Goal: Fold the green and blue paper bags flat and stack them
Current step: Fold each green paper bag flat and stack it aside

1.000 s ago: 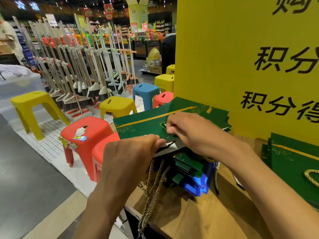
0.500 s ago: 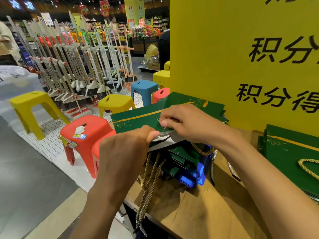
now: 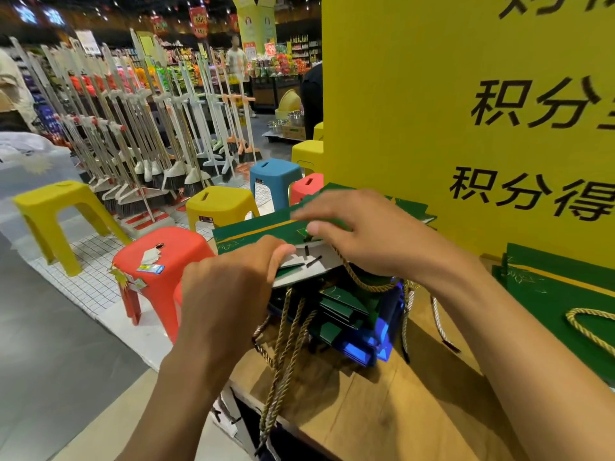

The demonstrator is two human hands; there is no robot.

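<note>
- While gripping the green bag (image 3: pixel 248 231) by its near edge in left hand (image 3: pixel 226 294), thumb on top, and pinching its top fold with fingers (image 3: pixel 312 226) of right hand (image 3: pixel 369 234) (somewhat blurred), hold it level just above the pile (image 3: pixel 342 311) on the tabletop (image 3: pixel 366 414).
- Press creases fully flat first.
- Lower squarely, rope handles (image 3: pixel 283 344) tucked clear.

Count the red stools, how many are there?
3. The front red stool stands left of the left hand, the second red stool peeks from behind that hand, the far red stool sits beside the blue stool. Others may be hidden.
</note>
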